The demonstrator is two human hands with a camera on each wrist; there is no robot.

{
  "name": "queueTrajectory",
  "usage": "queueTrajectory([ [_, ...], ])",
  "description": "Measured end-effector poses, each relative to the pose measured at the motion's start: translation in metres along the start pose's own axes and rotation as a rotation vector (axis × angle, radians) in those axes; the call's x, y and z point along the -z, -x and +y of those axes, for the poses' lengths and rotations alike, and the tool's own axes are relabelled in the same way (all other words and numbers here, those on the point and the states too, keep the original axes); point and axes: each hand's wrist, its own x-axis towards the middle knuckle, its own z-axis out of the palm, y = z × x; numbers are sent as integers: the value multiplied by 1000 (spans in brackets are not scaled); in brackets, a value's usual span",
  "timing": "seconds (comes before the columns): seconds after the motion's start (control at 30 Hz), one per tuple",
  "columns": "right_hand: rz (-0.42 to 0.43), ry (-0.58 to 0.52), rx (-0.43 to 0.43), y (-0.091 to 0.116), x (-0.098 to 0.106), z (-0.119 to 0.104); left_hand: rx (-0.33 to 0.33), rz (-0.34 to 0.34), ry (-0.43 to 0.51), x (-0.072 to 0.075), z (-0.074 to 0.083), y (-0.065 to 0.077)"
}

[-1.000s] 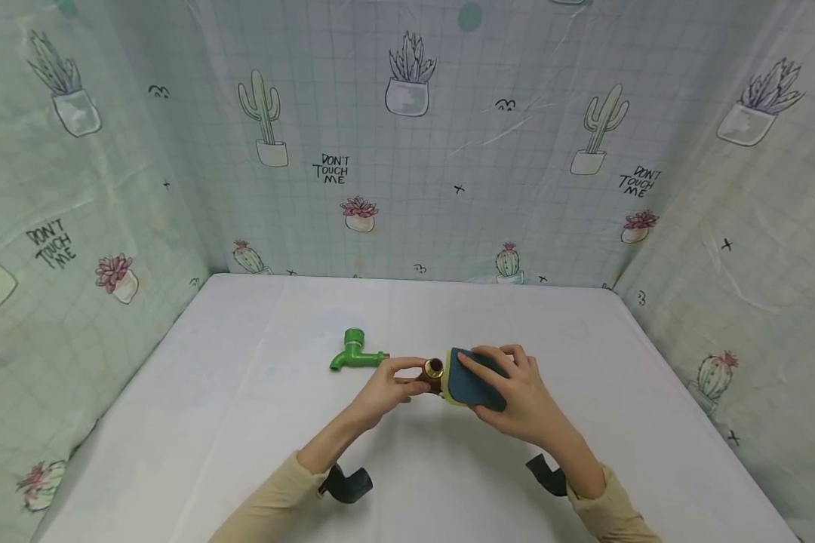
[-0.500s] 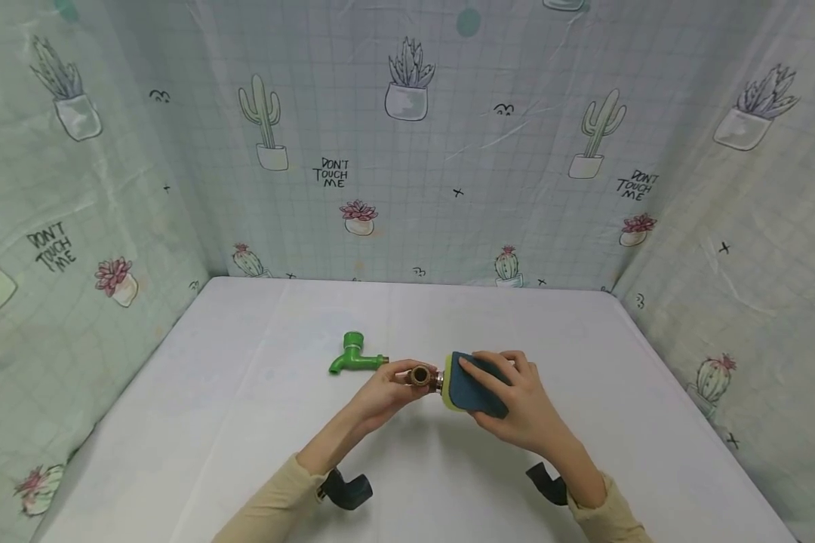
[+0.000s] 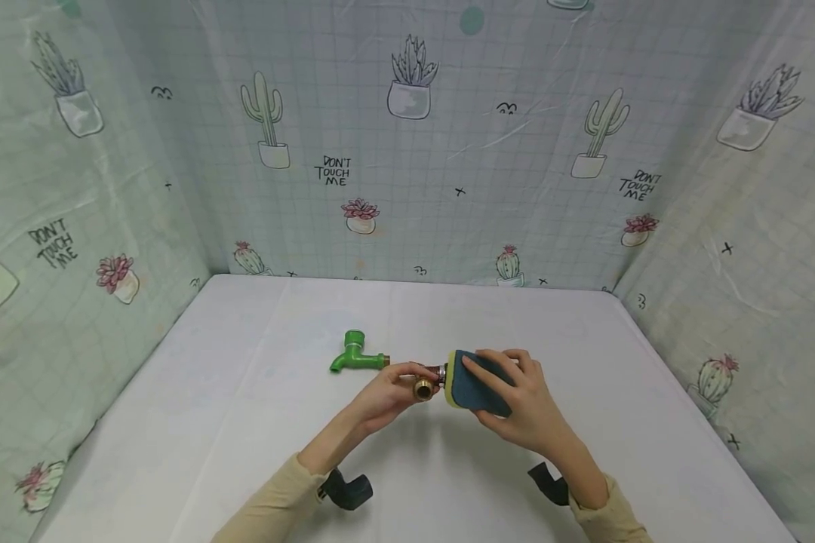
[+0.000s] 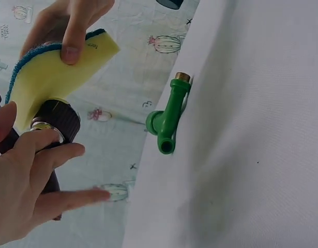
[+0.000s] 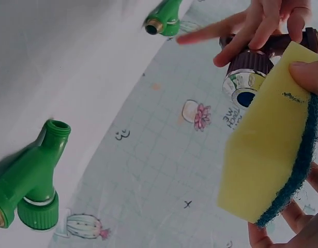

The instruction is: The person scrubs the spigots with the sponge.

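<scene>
Cactus-printed cloth [image 3: 394, 260] stands behind and at both sides of the white table [image 3: 244, 377]. Above this table, between the two hands, is the brown tap [image 4: 58, 118], with one brass mouth turned toward the person. The left hand [image 3: 390, 392] grasps it with curled fingers, while one finger stretches away from it. The right hand [image 3: 526, 396] grips the sponge [image 3: 478, 386] between thumb and fingers, just beside the tap; whether they touch, I cannot tell surely. On the table, beyond the left hand, lies the green tap [image 3: 356, 360]. Another green fitting [image 5: 32, 178] appears in the right wrist view.
</scene>
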Motion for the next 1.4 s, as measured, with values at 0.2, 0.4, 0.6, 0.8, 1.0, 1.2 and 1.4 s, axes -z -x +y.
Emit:
queueTrajectory([
  [0.2,0,8,7,4,-2,3,22,-22,111,-2,4,-1],
  [0.4,-7,15,8,8,-4,4,38,-15,213,-5,6,-2],
  [0.6,-14,-11,11,8,-3,4,-68,38,-3,-9,0,-5],
  [0.8,-3,-8,6,7,-4,6,-106,97,27,-14,-2,-5],
  [1.0,10,-7,10,6,-5,8,-29,148,24,-17,-2,-5],
  [1.2,-2,-13,1,3,-3,9,-14,143,1,-14,-2,-4],
  [1.4,-8,-55,-12,-2,-1,11,7,130,-70,-7,-1,-2],
])
